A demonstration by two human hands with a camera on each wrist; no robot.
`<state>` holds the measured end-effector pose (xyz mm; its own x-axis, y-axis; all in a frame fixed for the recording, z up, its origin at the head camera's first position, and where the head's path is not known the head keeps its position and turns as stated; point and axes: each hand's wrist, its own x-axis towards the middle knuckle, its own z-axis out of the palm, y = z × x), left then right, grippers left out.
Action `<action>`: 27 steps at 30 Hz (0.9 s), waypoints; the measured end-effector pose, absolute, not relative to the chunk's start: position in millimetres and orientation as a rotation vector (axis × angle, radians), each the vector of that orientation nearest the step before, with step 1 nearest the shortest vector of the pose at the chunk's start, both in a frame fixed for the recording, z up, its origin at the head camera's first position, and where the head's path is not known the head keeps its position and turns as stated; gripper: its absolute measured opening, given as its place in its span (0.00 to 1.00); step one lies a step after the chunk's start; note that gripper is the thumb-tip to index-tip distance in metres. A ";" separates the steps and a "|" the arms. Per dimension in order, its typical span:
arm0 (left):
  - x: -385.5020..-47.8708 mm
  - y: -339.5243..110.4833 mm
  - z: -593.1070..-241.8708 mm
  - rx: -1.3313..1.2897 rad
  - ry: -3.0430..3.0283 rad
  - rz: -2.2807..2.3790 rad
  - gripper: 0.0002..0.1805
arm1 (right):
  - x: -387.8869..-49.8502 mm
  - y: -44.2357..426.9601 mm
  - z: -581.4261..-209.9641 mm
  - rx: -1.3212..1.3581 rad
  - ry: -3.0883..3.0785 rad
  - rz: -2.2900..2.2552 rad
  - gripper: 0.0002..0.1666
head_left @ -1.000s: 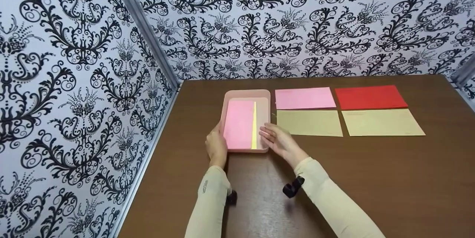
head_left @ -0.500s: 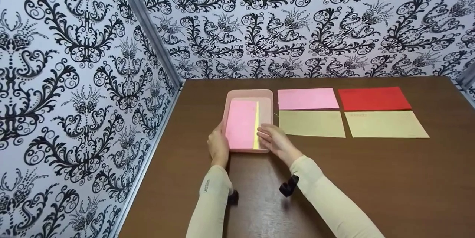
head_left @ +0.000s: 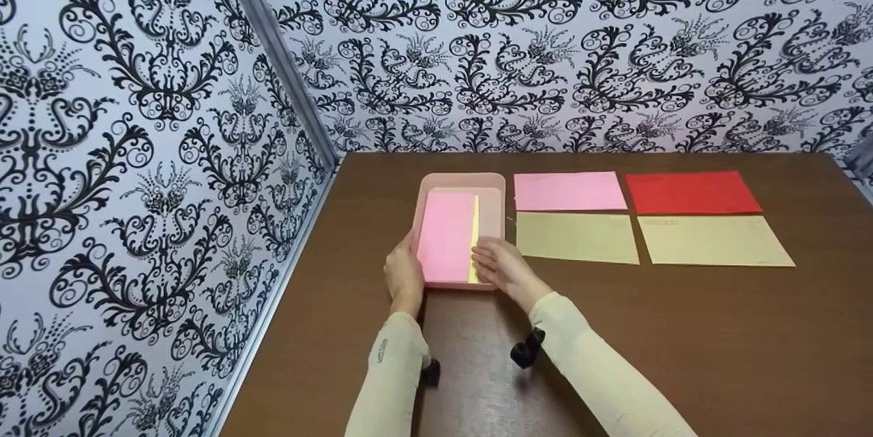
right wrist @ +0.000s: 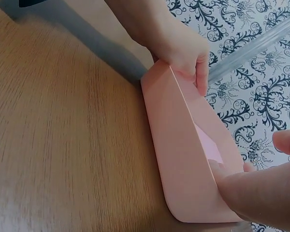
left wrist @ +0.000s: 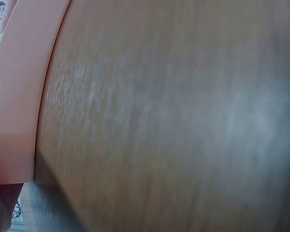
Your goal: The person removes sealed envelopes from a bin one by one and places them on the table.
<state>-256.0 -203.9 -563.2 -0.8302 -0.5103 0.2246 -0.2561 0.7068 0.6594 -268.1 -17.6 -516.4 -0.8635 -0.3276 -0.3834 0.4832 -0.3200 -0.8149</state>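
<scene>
A shallow pink plastic tray [head_left: 464, 181] sits on the table in the head view. Inside it lies a pink envelope [head_left: 447, 236], with a narrow yellow strip [head_left: 475, 208] of another one showing along its right edge. My left hand [head_left: 404, 273] grips the tray's left wall near the front corner; the right wrist view shows its fingers bent over the rim. My right hand [head_left: 505, 266] reaches over the right wall, its extended fingers inside the tray at the yellow strip. In the right wrist view, the right fingertips [right wrist: 215, 166] are partly hidden by the wall.
Right of the tray, a pink envelope [head_left: 569, 191] and a red one [head_left: 692, 193] lie in the back row. An olive-beige envelope [head_left: 576, 237] and a pale yellow one [head_left: 716, 240] lie in front. Patterned walls [head_left: 518, 48] bound the brown table [head_left: 648, 335] behind and left.
My right hand has moved slightly left, from the tray's right wall to the yellow strip inside. The left hand keeps its grip on the tray. The head view has shifted a little.
</scene>
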 end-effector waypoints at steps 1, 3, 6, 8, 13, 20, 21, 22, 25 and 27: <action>-255.5 -203.9 -564.0 0.592 -2.522 -0.880 0.23 | -267.9 -18.1 -517.2 0.201 1.435 -2.200 0.33; -255.3 -203.9 -564.8 0.590 -2.517 -0.876 0.22 | -268.0 -19.3 -517.7 0.209 1.441 -2.197 0.33; -255.8 -204.0 -564.3 0.589 -2.515 -0.890 0.22 | -269.5 -19.8 -517.4 0.212 1.448 -2.187 0.32; -255.7 -203.8 -563.6 0.596 -2.518 -0.901 0.23 | -270.5 -19.7 -516.8 0.221 1.460 -2.169 0.32; -255.2 -203.1 -562.0 0.617 -2.522 -0.928 0.24 | -274.5 -21.0 -517.4 0.283 1.493 -2.121 0.28; -254.8 -202.4 -563.1 0.593 -2.513 -0.904 0.23 | -276.5 -21.7 -516.1 0.291 1.481 -2.069 0.36; -254.9 -202.4 -563.3 0.592 -2.510 -0.903 0.23 | -276.6 -21.8 -515.7 0.286 1.480 -2.060 0.37; -255.3 -202.5 -563.7 0.591 -2.508 -0.901 0.23 | -276.8 -22.0 -515.4 0.281 1.481 -2.050 0.38; -256.1 -202.6 -564.5 0.606 -2.506 -0.916 0.21 | -278.0 -22.9 -515.0 0.278 1.480 -2.032 0.37; -256.5 -202.9 -564.8 0.616 -2.508 -0.927 0.20 | -278.8 -23.5 -515.1 0.275 1.487 -2.018 0.37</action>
